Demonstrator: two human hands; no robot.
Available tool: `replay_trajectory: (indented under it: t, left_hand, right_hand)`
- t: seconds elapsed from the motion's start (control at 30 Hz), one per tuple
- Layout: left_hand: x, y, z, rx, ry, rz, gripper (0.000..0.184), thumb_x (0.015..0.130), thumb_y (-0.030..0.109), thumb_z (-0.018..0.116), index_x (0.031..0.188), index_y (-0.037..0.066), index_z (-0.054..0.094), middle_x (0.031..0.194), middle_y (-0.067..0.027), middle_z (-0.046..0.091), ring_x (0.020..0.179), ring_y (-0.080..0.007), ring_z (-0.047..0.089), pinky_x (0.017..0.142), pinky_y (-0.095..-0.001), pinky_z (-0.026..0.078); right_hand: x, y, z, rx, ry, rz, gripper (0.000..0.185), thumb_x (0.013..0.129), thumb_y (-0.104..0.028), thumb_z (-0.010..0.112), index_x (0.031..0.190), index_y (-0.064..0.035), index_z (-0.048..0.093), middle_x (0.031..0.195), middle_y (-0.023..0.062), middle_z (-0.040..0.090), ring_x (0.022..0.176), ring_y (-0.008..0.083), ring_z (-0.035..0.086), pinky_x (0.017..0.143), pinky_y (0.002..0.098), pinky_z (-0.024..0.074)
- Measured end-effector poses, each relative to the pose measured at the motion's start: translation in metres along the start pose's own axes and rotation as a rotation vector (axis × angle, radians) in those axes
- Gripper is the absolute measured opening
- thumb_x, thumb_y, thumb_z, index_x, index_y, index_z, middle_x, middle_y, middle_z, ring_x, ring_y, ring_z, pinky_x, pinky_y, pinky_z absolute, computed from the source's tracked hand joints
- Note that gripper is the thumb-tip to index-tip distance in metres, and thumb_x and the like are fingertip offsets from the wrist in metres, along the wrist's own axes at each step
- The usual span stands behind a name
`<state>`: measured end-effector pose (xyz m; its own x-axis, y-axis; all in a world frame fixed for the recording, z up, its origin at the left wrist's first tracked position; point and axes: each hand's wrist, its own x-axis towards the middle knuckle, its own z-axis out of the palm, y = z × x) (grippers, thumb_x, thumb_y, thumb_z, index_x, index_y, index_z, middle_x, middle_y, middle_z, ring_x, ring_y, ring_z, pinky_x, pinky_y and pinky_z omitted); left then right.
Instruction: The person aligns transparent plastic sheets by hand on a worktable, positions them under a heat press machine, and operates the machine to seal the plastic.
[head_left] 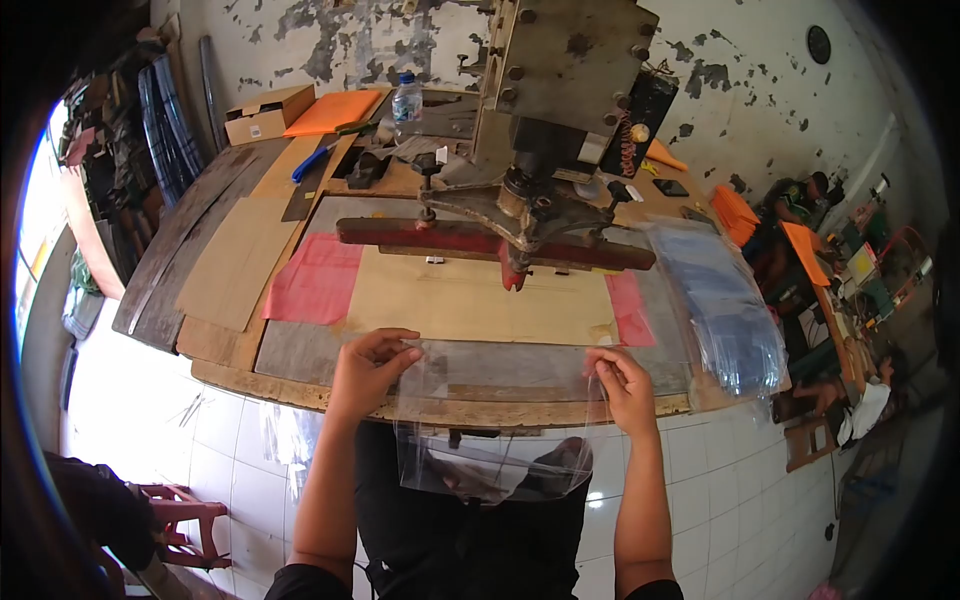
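A clear plastic sheet [500,460] hangs between my two hands, its lower part dangling past the table's front edge over my lap. My left hand [372,372] pinches its upper left corner, thumb against fingers. At the opposite corner my right hand [622,385] grips it the same way. Just beyond lies a cream-coloured board [470,310] with red sheets [315,280] showing at both ends. Over the board stands a press head with a reddish bar [450,240], above and beyond my hands.
A stack of clear plastic sheets [720,310] lies at the table's right. Brown cardboard [235,260] covers the left side. Behind are a water bottle [407,105], a cardboard box [268,115] and orange sheets [335,112]. Another person [800,200] sits far right; a stool [185,510] stands lower left.
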<state>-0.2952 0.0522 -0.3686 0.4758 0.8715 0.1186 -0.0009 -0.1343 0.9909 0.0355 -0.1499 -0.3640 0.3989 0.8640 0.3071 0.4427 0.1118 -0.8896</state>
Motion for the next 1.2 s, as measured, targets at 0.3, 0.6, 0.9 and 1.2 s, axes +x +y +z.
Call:
replay_trajectory:
  t: [0.3, 0.6, 0.9, 1.2]
  left_hand:
    - [0.001, -0.007, -0.002, -0.021, -0.004, 0.018, 0.022, 0.094, 0.004, 0.079, 0.116, 0.001, 0.075, 0.084, 0.0025, 0.071, 0.081, -0.0037, 0.062, 0.072, -0.0206, 0.049]
    - [0.0, -0.012, -0.006, -0.005, -0.019, 0.02, 0.023, 0.094, 0.006, 0.08, 0.116, 0.001, 0.075, 0.091, 0.0019, 0.071, 0.079, -0.0029, 0.063, 0.07, -0.0191, 0.048]
    - [-0.002, -0.005, -0.007, 0.024, -0.03, 0.029, 0.026, 0.095, 0.012, 0.08, 0.119, 0.002, 0.076, 0.085, 0.0009, 0.071, 0.075, -0.0032, 0.062, 0.069, -0.0219, 0.05]
    - [-0.001, -0.012, -0.007, 0.015, -0.031, 0.013, 0.026, 0.096, 0.012, 0.079, 0.119, 0.001, 0.076, 0.087, -0.0008, 0.073, 0.077, -0.0034, 0.063, 0.068, -0.0222, 0.05]
  right_hand:
    - [0.013, -0.02, -0.019, -0.124, -0.167, -0.215, 0.02, 0.098, 0.005, 0.068, 0.115, -0.0025, 0.076, 0.108, 0.0086, 0.071, 0.092, 0.0149, 0.068, 0.078, 0.0273, 0.0544]
    - [0.03, -0.043, -0.036, -0.184, -0.379, -0.162, 0.017, 0.093, 0.007, 0.072, 0.104, -0.0056, 0.077, 0.102, 0.0037, 0.071, 0.087, 0.014, 0.067, 0.074, 0.0279, 0.0509]
    - [0.043, -0.037, -0.036, -0.166, -0.415, -0.108, 0.018, 0.092, 0.008, 0.072, 0.104, -0.0052, 0.077, 0.103, 0.0036, 0.07, 0.087, 0.0139, 0.071, 0.074, 0.0277, 0.0513]
    - [0.052, -0.029, -0.042, -0.076, -0.435, -0.063, 0.02, 0.088, 0.012, 0.073, 0.102, -0.0015, 0.078, 0.109, 0.007, 0.071, 0.099, 0.0166, 0.071, 0.085, 0.0301, 0.0606]
